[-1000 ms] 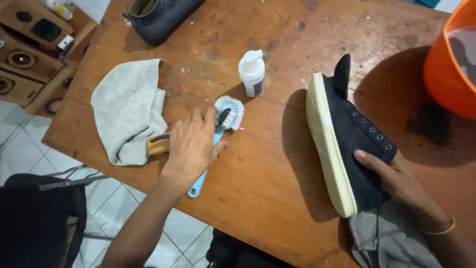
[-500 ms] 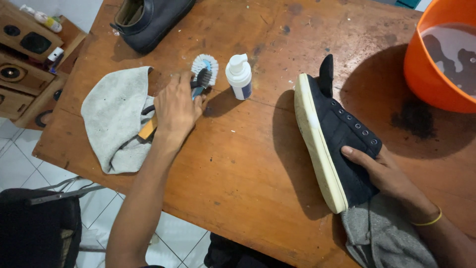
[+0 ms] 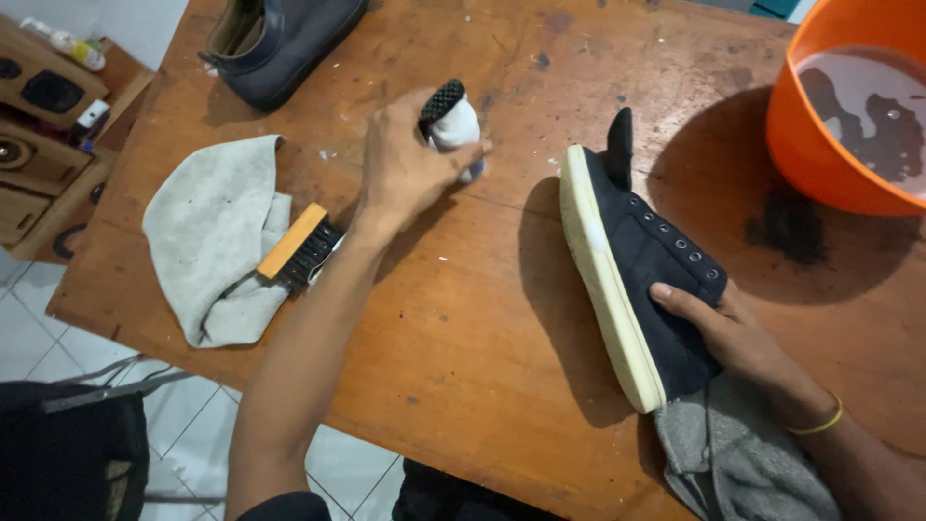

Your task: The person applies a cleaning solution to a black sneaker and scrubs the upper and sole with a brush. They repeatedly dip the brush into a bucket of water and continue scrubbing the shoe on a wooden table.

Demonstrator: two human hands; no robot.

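From the head view, the left hand [image 3: 405,164] is closed around a small white plastic bottle [image 3: 456,125] standing far on the scratched wooden bench [image 3: 463,318]; a dark ribbed piece, perhaps a brush head, shows at its top. The right hand [image 3: 738,333] grips the heel end of a dark canvas shoe with a cream rubber sole [image 3: 632,270], lying on its side at the right. Far right, an orange plastic bucket [image 3: 820,164] holds murky water. Left lie a grey cloth [image 3: 207,232] and a wooden-backed black-bristle brush [image 3: 299,248] touching it. A dark leather shoe [image 3: 280,39] sits far left.
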